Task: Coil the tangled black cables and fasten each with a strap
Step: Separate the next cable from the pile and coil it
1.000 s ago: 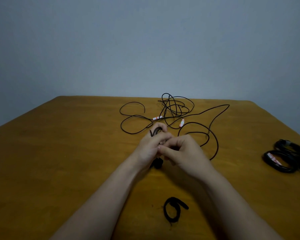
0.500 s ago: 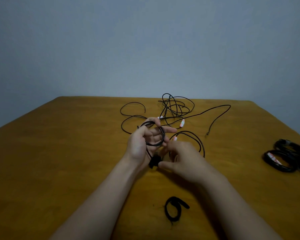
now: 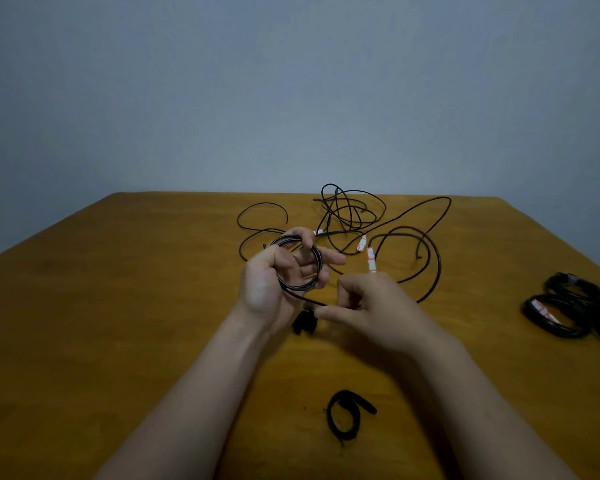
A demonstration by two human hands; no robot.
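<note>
One wide head cam, close above table, facing fwd/down toward wall.

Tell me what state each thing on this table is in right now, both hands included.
Small coil, partly wound, unfastened.
Left hand, holding that coil, fingers through it.
Right hand, pinching the cable running off it.
Tangled cables, loose on the table.
Strap, lying unused in a loop.
Coiled cables, wound, set aside at the right edge.
</note>
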